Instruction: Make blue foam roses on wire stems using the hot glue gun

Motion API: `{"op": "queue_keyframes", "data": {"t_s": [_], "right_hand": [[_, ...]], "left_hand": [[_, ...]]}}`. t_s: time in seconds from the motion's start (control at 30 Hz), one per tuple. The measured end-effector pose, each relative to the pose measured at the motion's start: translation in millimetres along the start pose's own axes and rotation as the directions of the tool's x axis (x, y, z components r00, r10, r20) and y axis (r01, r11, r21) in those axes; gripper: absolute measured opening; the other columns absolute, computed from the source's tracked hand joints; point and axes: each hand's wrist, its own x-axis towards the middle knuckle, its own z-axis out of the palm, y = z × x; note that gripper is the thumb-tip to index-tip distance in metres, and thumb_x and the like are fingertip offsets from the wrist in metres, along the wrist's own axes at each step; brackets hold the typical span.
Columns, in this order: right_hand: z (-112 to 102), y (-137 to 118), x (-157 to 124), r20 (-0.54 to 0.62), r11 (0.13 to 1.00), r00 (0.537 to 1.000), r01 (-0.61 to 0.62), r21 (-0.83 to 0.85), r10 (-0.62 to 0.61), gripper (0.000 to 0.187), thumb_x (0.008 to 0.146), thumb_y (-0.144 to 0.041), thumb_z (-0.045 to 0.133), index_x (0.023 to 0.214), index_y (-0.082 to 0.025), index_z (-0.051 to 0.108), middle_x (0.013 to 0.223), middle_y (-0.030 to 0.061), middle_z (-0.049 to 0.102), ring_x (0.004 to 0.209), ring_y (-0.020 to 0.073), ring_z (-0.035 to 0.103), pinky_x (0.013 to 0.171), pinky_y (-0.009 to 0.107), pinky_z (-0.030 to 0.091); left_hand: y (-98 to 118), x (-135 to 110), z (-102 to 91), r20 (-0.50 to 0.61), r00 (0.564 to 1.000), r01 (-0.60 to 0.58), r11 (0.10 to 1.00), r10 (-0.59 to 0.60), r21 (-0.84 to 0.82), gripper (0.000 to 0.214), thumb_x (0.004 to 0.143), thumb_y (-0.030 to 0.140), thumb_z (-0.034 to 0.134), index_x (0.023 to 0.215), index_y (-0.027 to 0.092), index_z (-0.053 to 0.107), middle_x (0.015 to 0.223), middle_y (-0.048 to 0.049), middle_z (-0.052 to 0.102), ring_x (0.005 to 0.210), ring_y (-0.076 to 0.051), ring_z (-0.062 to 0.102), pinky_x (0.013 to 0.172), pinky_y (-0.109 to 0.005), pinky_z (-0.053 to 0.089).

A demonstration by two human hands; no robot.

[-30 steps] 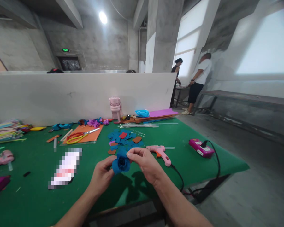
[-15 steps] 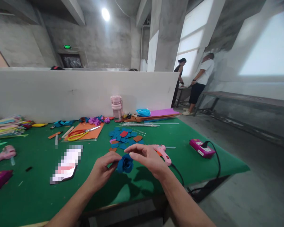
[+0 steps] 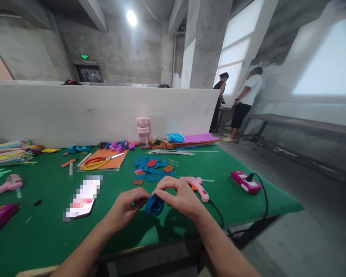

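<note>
A blue felt flower (image 3: 155, 205) with curled petals is held up over the green table (image 3: 123, 238). My left hand (image 3: 129, 206) is closed on its left side, thumb and fingers pinched together. On the flower's upper right edge, my right hand (image 3: 178, 194) presses a petal between thumb and fingers. Beyond the hands lies a loose pile of cut felt pieces (image 3: 152, 168), mostly blue with some brown and a red one. A pink glue gun (image 3: 200, 187) rests just right of my right hand.
To the left lie a phone (image 3: 85, 198), scissors (image 3: 99, 162) on an orange sheet, and another pink glue gun (image 3: 8, 186). A purple box (image 3: 246, 182) with a black cable sits at the right. A pink bottle (image 3: 143, 130) stands by the white partition (image 3: 103, 111). Two people stand far off.
My right thumb and fingers have closed in on the flower's upper edge. The flower has tilted and shifted slightly right and down. The whole view has moved a little.
</note>
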Motion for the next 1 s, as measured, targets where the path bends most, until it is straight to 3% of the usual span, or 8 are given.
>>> {"op": "queue_keyframes", "data": {"t_s": [0.07,0.13,0.23,0.3,0.4,0.53,0.77,1.0], "right_hand": [[1,2,1,-0.055,0.999,0.998,-0.022,0.025,0.023,0.012,0.078,-0.029,0.058,0.079,-0.021,0.068,0.081,0.0017,0.064,0.076,0.0149,0.056,0.073,0.028,0.043],[3,6,3,-0.19,0.997,0.979,-0.057,0.06,0.068,0.017,0.079,-0.032,0.057,0.089,-0.022,0.065,0.09,0.0026,0.063,0.077,0.0149,0.055,0.073,0.028,0.043],[9,10,4,-0.419,0.995,0.903,-0.073,0.062,0.092,0.018,0.08,-0.033,0.054,0.09,-0.02,0.061,0.089,0.004,0.062,0.076,0.0153,0.054,0.072,0.029,0.043],[16,9,3,-0.481,0.999,0.876,-0.046,-0.022,0.03,0.013,0.08,-0.031,0.053,0.081,-0.02,0.058,0.08,0.0034,0.061,0.073,0.0156,0.053,0.071,0.029,0.042],[28,3,0,-0.451,0.979,0.883,0.038,-0.2,-0.126,0.01,0.081,-0.025,0.051,0.073,-0.02,0.056,0.074,0.0028,0.059,0.073,0.0165,0.052,0.071,0.03,0.041],[39,-1,-2,-0.382,0.927,0.882,0.14,-0.348,-0.277,0.007,0.081,-0.021,0.051,0.076,-0.021,0.056,0.078,0.0035,0.06,0.08,0.0185,0.053,0.079,0.034,0.038],[39,8,-1,-0.421,0.904,0.87,0.062,-0.423,-0.257,0.006,0.078,-0.024,0.057,0.082,-0.02,0.055,0.083,0.0042,0.058,0.084,0.0195,0.051,0.078,0.034,0.039],[39,7,0,-0.396,0.862,0.882,0.024,-0.506,-0.256,0.002,0.078,-0.018,0.055,0.078,-0.02,0.054,0.081,0.0032,0.058,0.082,0.0191,0.05,0.078,0.034,0.036]], "left_hand": [[-1,0,-0.7,-0.054,0.998,0.012,1.0,-0.011,0.019,0.02,0.083,0.02,0.045,0.086,0.018,0.065,0.079,-0.0053,0.065,0.071,-0.015,0.058,0.066,-0.024,0.044],[-4,-1,-0.8,-0.18,0.983,0.055,0.998,-0.048,0.038,0.018,0.082,0.02,0.047,0.085,0.018,0.065,0.078,-0.0045,0.066,0.068,-0.014,0.058,0.064,-0.023,0.044],[-10,-1,0.4,-0.37,0.911,0.198,0.98,-0.184,-0.001,0.018,0.08,0.025,0.049,0.086,0.018,0.065,0.07,-0.0023,0.065,0.054,-0.012,0.056,0.054,-0.022,0.044],[-12,0,1.7,-0.413,0.867,0.288,0.957,-0.28,-0.044,0.021,0.079,0.029,0.051,0.088,0.017,0.065,0.06,0.0,0.063,0.046,-0.011,0.052,0.046,-0.021,0.041],[-11,2,3.1,-0.466,0.839,0.322,0.947,-0.281,0.009,0.019,0.076,0.03,0.054,0.082,0.017,0.066,0.064,-0.0005,0.065,0.048,-0.012,0.053,0.047,-0.021,0.041],[-5,3,3.9,-0.499,0.837,0.331,0.935,-0.226,0.131,0.014,0.075,0.029,0.055,0.072,0.018,0.065,0.066,-0.0006,0.066,0.055,-0.013,0.056,0.052,-0.022,0.041],[8,2,8.9,-0.481,0.858,0.314,0.926,-0.182,0.209,0.013,0.077,0.026,0.053,0.069,0.018,0.06,0.062,0.001,0.061,0.055,-0.013,0.055,0.051,-0.022,0.04],[6,1,14.6,-0.443,0.89,0.257,0.919,-0.105,0.298,0.011,0.079,0.023,0.051,0.072,0.018,0.058,0.065,0.0011,0.057,0.056,-0.011,0.053,0.053,-0.02,0.039]]}}
